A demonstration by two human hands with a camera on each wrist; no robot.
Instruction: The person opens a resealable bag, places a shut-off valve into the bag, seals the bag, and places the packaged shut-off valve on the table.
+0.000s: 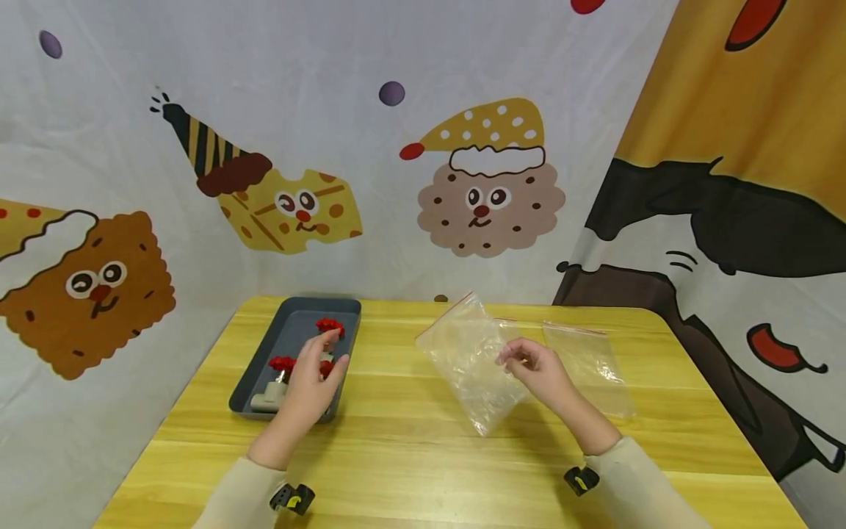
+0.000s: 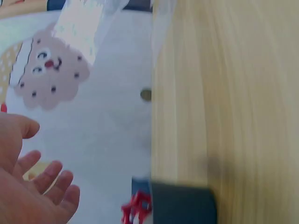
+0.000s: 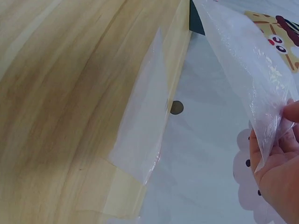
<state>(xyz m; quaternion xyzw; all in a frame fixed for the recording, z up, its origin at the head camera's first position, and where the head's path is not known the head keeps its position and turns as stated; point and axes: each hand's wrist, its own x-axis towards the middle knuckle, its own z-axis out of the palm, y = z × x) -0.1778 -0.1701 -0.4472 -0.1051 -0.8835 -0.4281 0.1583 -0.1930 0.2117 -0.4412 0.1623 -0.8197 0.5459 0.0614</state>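
Observation:
My right hand (image 1: 545, 376) pinches a clear zip-lock bag (image 1: 463, 356) by its side, raised above the table and tilted. In the right wrist view the bag (image 3: 247, 60) hangs from between thumb and fingers (image 3: 276, 163). My left hand (image 1: 312, 382) hovers over a dark grey tray (image 1: 243, 383), its fingers spread and gripping nothing. Inside the tray lie several valves with red handwheels; one valve (image 1: 267, 397) shows its pale grey body near the tray's front. The hand partly hides the others, including a red handwheel (image 1: 330, 325) farther back.
Another clear zip-lock bag (image 1: 588, 364) lies flat on the wooden table (image 1: 423, 470) to the right. Part of a further bag shows behind the held one. A printed cloth (image 1: 390, 242) with cartoon biscuits hangs behind the table's back edge.

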